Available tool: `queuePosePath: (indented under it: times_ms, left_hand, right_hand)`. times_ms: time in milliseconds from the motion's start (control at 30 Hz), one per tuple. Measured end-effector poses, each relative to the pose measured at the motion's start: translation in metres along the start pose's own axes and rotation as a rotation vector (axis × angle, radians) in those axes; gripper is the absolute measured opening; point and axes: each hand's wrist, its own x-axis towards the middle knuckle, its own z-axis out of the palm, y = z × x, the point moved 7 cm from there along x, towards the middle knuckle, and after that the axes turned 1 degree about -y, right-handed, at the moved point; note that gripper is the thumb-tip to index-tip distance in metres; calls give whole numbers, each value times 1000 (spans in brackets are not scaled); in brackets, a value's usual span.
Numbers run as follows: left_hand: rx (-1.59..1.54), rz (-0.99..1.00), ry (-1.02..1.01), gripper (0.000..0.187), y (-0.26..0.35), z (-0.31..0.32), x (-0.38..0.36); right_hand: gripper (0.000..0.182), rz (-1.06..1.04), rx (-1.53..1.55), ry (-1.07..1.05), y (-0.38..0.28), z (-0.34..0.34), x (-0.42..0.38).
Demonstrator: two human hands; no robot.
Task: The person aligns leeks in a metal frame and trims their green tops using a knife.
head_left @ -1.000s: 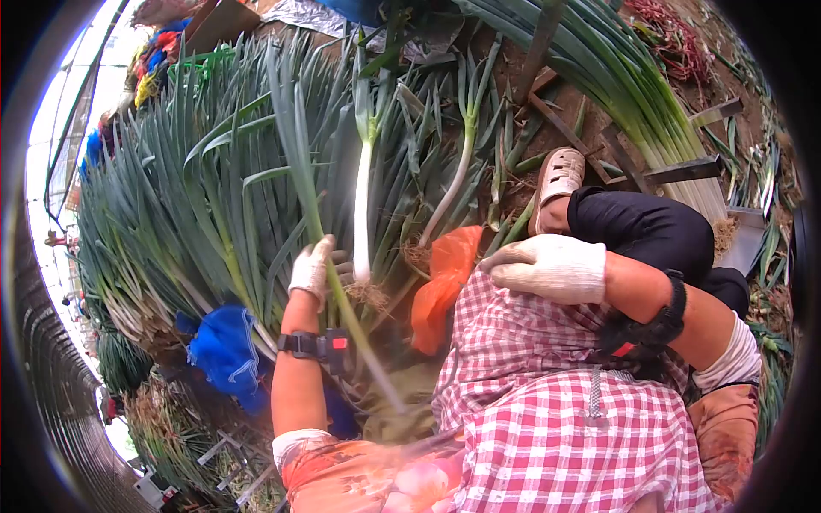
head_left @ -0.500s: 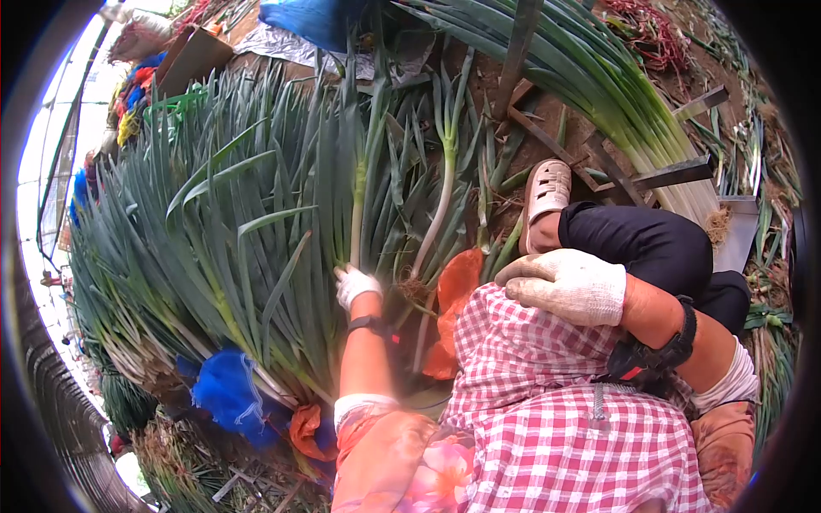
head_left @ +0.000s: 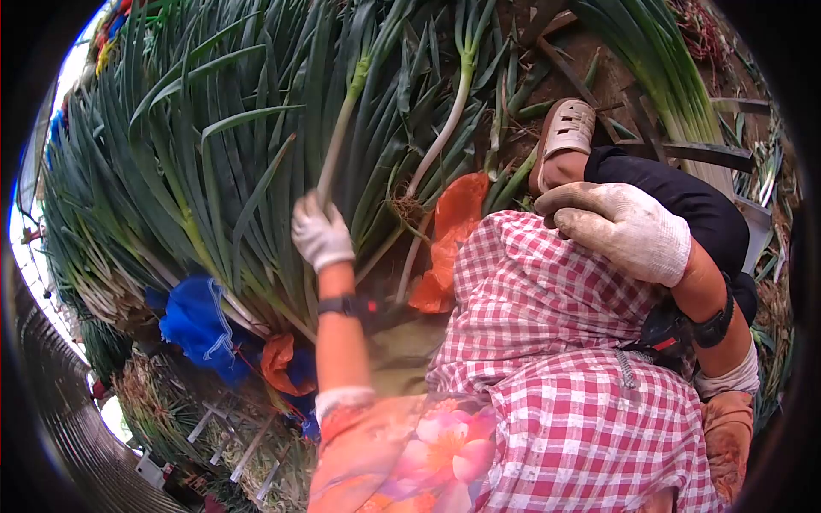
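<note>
The L hand, in a white glove, pinches one leek near its lower end, the fingers bent round the pale shaft. This leek leans across the pile of leeks, its green top toward upper right. Vs. half a sec ago, it tilts more & its lower end is further left, so I judge it is loose & follows the hand. A second leek lies to the right, untouched, roots near the orange plastic bag. The R hand, also gloved, is over the checked apron; palm hidden, so can't tell if its grip is spread or pressed.
</note>
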Motion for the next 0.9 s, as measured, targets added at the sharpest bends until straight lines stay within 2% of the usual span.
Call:
queuePosePath:
  times_ms: [33,100,167,233,267,300,367,400,433,467,533,567,600,667,733,833,867,900]
  left_hand:
    - [-101,-126,-230,46,-9,20,-18]
    - [-266,-229,-686,54,-4,70,-70]
    - [-98,-79,-791,64,5,118,-112]
    - [42,-31,-717,78,25,122,-117]
    - [77,-97,-809,88,29,131,-117]
    - [146,-70,-782,88,37,137,-116]
    - [185,-133,-800,85,51,138,-107]
    - [216,-97,-722,71,58,136,-101]
    - [210,-97,-719,71,57,148,-99]
    - [172,-114,-754,65,54,167,-101]
    - [88,-136,-793,49,57,167,-100]
    - [86,-133,-786,49,55,163,-100]
    - [25,-154,-869,48,53,161,-106]
    - [-77,-160,-988,45,47,139,-120]
    - [-156,-132,-971,46,41,99,-124]
    - [-347,-47,-926,51,18,60,-115]
    - [-517,48,-887,56,9,48,-114]
    - [-592,11,-972,48,26,2,-102]
  right_hand:
    - [34,19,17,9,-1,0,1]
    - [34,38,25,18,-2,0,4]
    - [36,56,-21,9,0,2,7]
    - [37,58,-42,-1,-1,6,9]
    - [37,60,-56,-4,-1,6,10]
    - [37,57,-61,-5,-2,6,11]
    - [38,170,2,-1,5,4,12]
    - [37,129,-37,0,4,3,13]
    - [37,128,-43,3,4,3,14]
    - [36,104,-50,9,3,3,15]
    - [35,80,-59,19,4,3,15]
    - [35,-68,-147,16,-3,4,16]
    - [34,-141,-190,15,-5,4,16]
    - [34,-231,-236,8,-7,4,14]
    - [35,3,-120,-16,4,2,14]
    - [38,24,-93,-39,0,4,13]
    - [41,29,-108,-54,-2,6,12]
    - [41,9,-106,-52,-4,7,12]
